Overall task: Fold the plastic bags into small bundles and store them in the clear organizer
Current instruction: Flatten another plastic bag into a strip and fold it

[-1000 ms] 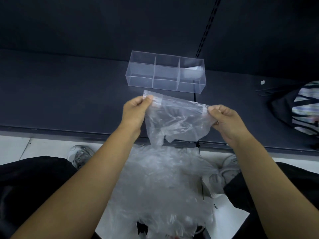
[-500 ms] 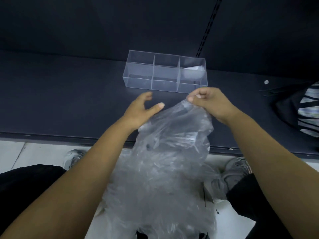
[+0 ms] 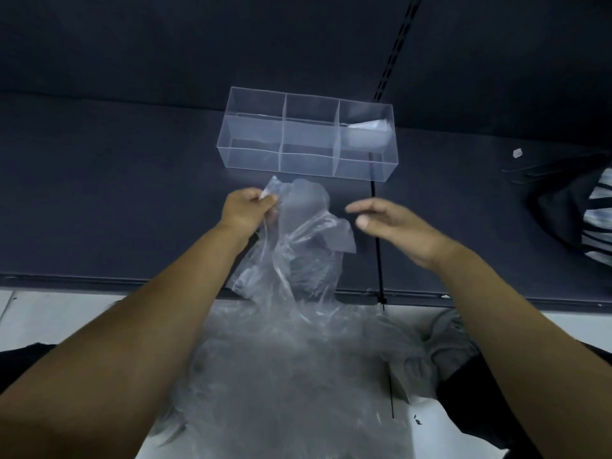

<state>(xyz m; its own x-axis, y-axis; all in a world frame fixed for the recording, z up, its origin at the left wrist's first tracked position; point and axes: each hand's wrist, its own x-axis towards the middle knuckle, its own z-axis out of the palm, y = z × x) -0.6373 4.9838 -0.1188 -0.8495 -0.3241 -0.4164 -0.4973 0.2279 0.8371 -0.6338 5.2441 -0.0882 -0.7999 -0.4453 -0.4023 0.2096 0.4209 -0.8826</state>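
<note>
A clear plastic bag (image 3: 304,233) hangs crumpled over the dark shelf, and my left hand (image 3: 246,210) pinches its upper corner. My right hand (image 3: 390,223) hovers to the right of the bag with fingers stretched out, holding nothing. Behind both hands stands the clear organizer (image 3: 308,137) with three compartments in a row. A folded bag bundle (image 3: 367,134) lies in its right compartment; the other two look bare. A heap of more clear bags (image 3: 298,376) lies in my lap below the shelf edge.
The dark shelf (image 3: 116,193) spreads out to the left and right of the organizer. A black-and-white striped bag (image 3: 592,220) sits at the right edge. A slotted upright (image 3: 394,48) runs up the back panel. My shoe (image 3: 447,346) shows below.
Both hands first held the bag stretched by its top edge. The right hand then carried its corner across to the left, let go and moved back right; the left hand now pinches the bag alone.
</note>
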